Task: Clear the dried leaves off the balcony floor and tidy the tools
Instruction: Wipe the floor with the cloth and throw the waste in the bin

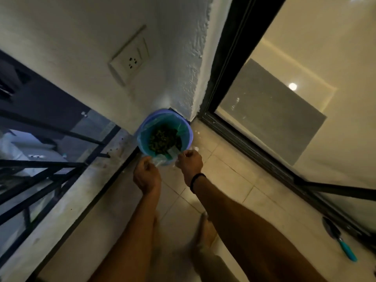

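Note:
A blue bin (188,132) stands in the balcony corner against the white wall. It is lined with a green plastic bag (158,125) and holds a heap of dried leaves (163,138). My left hand (147,176) pinches the near edge of the bag liner at the bin's front rim. My right hand (189,164), with a dark band on its wrist, grips the liner edge just to the right. A trowel (338,239) with a teal handle lies on the tiled floor at the far right, beside the door track.
A black metal railing (50,169) with a low ledge runs along the left. A sliding glass door with a black frame (230,64) borders the right side. A wall socket (130,55) sits above the bin. My foot (205,231) stands on the pale tiles.

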`<action>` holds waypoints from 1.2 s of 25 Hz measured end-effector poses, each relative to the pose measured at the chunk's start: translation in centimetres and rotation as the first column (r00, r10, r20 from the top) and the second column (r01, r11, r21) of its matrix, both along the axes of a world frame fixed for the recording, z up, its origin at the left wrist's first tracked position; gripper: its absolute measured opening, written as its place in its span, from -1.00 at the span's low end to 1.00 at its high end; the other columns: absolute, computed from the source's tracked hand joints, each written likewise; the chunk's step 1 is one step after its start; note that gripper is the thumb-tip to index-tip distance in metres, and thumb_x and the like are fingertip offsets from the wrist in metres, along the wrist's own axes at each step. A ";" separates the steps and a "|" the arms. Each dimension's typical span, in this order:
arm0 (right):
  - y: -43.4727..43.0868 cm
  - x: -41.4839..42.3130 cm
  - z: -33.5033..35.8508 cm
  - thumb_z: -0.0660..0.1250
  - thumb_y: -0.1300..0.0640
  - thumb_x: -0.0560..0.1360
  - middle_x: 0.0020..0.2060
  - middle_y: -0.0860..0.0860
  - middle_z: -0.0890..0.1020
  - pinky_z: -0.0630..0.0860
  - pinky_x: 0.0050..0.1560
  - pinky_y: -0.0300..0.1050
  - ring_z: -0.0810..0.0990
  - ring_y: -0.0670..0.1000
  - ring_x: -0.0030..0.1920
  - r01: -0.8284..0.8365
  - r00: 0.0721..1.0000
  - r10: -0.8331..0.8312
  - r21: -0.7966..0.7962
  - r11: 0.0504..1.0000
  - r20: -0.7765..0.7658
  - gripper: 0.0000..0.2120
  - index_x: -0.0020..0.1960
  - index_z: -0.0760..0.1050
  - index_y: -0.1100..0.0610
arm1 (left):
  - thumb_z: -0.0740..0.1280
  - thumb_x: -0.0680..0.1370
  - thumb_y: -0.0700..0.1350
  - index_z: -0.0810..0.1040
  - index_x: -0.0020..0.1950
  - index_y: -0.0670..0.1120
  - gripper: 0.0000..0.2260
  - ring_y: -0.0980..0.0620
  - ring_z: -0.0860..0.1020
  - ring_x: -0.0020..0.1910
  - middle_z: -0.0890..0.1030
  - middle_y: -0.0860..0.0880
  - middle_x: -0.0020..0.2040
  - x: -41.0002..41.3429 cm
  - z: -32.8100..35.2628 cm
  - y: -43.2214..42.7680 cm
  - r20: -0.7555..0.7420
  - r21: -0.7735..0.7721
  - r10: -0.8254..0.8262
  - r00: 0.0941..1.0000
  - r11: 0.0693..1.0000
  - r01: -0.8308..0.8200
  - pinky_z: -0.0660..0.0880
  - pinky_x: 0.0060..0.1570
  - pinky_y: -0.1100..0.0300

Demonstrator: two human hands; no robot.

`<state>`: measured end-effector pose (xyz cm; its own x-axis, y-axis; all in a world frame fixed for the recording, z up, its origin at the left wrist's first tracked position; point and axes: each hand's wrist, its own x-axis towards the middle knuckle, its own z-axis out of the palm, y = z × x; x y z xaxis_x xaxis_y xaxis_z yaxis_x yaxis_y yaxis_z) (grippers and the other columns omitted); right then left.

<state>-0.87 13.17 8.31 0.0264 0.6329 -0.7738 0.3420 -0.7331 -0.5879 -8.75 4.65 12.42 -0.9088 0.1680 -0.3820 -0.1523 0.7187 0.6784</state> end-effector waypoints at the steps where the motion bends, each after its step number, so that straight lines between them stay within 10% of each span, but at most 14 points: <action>1: 0.8 -1.2 -1.3 0.38 0.07 0.26 -0.24 0.05 0.68 0.67 -0.15 0.13 0.69 0.10 -0.20 0.006 1.000 -0.005 -0.015 1.000 0.013 -0.84 -0.17 0.55 0.06 | 0.29 0.60 -0.27 0.66 0.18 -0.16 -0.78 -0.15 0.58 0.16 0.65 -0.15 0.17 -0.8 -1.0 0.9 0.021 0.007 0.009 1.000 1.000 -0.009 0.51 0.14 -0.02; 8: 0.4 -4.5 -3.9 0.36 -0.10 0.47 -0.03 0.07 0.68 0.65 -0.01 0.10 0.67 0.10 -0.04 0.047 0.999 -0.048 -0.092 0.995 -0.009 -0.69 0.08 0.62 0.08 | 0.32 0.63 -0.10 0.33 0.56 0.03 -0.51 -0.18 0.42 0.41 0.41 -0.14 0.48 -4.9 -6.2 3.3 0.312 0.000 -0.280 0.908 0.956 0.295 0.44 0.35 -0.14; 14: -3.4 0.1 6.6 0.25 0.29 0.60 -0.17 0.18 0.62 0.58 -0.14 -0.03 0.60 0.13 -0.23 0.380 0.891 -0.436 -0.317 0.869 -0.127 -0.89 -0.03 0.54 0.24 | 0.24 0.61 -0.21 0.12 0.59 0.26 -0.36 -0.32 0.50 0.25 0.44 -0.25 0.41 -6.4 2.2 2.2 0.343 -0.040 -0.559 0.755 0.794 0.606 0.52 0.16 -0.17; 23: -12.8 7.9 26.3 0.22 0.26 0.61 -0.12 0.18 0.64 0.63 -0.11 -0.01 0.63 0.12 -0.18 0.628 0.721 -0.684 -0.310 0.713 -0.113 -0.85 0.11 0.53 0.28 | 0.22 0.63 -0.30 0.37 0.52 -0.15 -0.56 -0.19 0.49 0.26 0.52 -0.20 0.32 -2.2 23.2 -1.7 0.302 -0.017 -0.790 0.534 0.556 0.831 0.35 0.05 0.16; 30: -18.6 13.7 37.6 0.25 0.24 0.60 -0.16 0.15 0.63 0.62 -0.24 -0.10 0.60 0.07 -0.28 0.819 0.486 -0.857 -0.251 0.516 -0.173 -0.87 0.08 0.54 0.24 | 0.28 0.56 -0.30 0.54 0.32 -0.15 -0.67 -0.21 0.53 0.24 0.59 -0.18 0.27 7.3 34.1 -5.7 0.277 -0.077 -0.887 0.371 0.364 0.928 0.42 0.25 0.01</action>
